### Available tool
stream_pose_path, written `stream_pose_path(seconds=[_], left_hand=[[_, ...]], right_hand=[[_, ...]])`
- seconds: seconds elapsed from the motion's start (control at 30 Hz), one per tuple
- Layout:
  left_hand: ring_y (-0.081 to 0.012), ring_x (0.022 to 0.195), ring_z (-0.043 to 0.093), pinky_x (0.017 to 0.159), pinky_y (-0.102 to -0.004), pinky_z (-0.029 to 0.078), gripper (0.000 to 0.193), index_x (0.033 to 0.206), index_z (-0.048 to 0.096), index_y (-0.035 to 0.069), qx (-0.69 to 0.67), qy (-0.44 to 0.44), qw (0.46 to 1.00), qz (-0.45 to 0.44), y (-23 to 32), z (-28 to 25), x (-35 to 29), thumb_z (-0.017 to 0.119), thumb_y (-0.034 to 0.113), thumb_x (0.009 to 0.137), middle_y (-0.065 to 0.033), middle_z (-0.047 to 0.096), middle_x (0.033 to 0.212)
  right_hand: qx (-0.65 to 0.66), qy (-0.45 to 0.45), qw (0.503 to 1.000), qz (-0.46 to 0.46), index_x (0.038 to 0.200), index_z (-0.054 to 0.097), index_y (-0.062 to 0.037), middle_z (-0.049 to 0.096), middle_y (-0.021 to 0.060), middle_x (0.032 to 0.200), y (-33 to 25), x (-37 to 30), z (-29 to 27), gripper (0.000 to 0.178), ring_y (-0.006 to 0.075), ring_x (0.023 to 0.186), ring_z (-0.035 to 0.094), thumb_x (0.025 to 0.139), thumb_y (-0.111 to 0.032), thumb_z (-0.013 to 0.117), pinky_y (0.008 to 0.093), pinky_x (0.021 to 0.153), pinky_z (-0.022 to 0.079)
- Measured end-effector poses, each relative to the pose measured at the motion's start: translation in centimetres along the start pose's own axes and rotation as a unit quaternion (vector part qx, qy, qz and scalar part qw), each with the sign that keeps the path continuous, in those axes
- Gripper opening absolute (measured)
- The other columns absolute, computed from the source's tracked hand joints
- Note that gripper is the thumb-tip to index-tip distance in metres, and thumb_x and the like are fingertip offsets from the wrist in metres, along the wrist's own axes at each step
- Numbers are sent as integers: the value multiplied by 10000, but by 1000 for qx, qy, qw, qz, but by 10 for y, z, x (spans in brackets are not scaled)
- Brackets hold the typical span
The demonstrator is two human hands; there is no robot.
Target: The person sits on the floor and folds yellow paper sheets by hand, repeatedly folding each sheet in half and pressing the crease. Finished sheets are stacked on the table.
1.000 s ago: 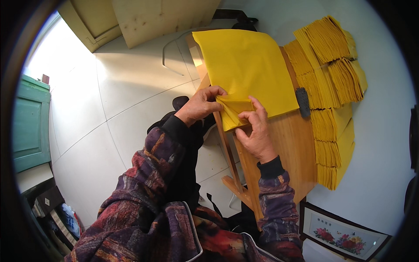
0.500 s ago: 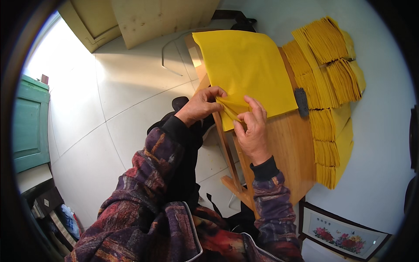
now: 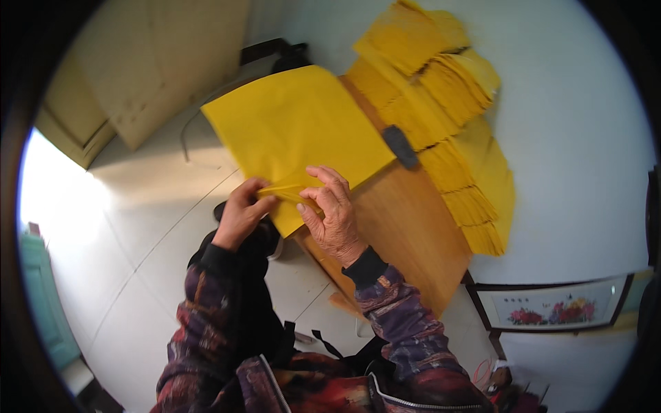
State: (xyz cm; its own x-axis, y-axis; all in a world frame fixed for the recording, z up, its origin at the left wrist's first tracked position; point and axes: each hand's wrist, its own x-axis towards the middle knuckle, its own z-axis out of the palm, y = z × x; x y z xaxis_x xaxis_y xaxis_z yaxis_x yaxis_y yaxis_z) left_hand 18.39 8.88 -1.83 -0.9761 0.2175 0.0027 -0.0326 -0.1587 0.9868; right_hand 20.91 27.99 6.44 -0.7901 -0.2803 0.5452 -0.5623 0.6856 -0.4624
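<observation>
Left hand: our left hand (image 3: 241, 212) is pinching the near edge of the yellow sheet, thumb against fingers, as it was half a second ago.
Right hand: just to its right, our right hand (image 3: 335, 217) is loosely curled, with thumb and fingertips apart over the fold; we cannot tell whether they touch the sheet.
Yellow sheet: the yellow sheet (image 3: 296, 124) spreads beyond both hands, its near corner hanging below the left fingers; between the hands we see creases.
Fold: half a second ago the raised fold stood more open beside the right fingertips; now it looks flatter.
Table: bare wood of the table (image 3: 403, 227) shows to the right of the right hand, partly covered by the sheet.
Grey pad: up and right of the right hand, we see a grey pad (image 3: 400, 146) by the sheet's corner.
Yellow piles: farther right of that hand, folded yellow piles (image 3: 454, 162) run along the table's far side, blurred now.
View: everything has swung round and leftward since the earlier frame, so the framed picture (image 3: 551, 310), well right of our right hand, now sits higher.
</observation>
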Motion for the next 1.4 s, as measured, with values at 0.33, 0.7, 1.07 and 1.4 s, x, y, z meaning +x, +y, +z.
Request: stream_pose_path(seconds=[0.33,0.7,1.07,1.4], left_hand=[[-68,807,540,728,-214,438,157,975,591,14,-100,-18,994,-34,4,-1,3,646,128,882,16,595,856],[-61,823,518,761,-220,431,140,967,601,31,-119,-38,992,-31,6,-2,3,625,157,913,34,588,864],[-75,851,537,793,-225,443,159,976,605,5,-118,-47,992,-25,2,1,5,631,145,904,13,600,888],[-81,840,540,783,-233,452,146,987,604,-3,-120,-49,991,-24,2,-2,4,610,123,913,8,591,880]], right_hand=[[-220,97,947,213,1001,598,5,538,172,1133,182,-20,-80,210,340,1084,504,809,-78,622,406,934,413],[-329,-31,921,207,851,603,-12,603,171,904,203,1,-96,240,387,810,559,944,-207,497,468,724,453],[-97,-144,981,-83,1017,617,-41,572,90,971,-14,-32,-12,295,276,868,564,736,13,686,377,747,494],[-163,-139,967,-142,928,643,-27,572,82,913,-4,-21,0,176,258,843,551,755,0,664,347,725,489]])
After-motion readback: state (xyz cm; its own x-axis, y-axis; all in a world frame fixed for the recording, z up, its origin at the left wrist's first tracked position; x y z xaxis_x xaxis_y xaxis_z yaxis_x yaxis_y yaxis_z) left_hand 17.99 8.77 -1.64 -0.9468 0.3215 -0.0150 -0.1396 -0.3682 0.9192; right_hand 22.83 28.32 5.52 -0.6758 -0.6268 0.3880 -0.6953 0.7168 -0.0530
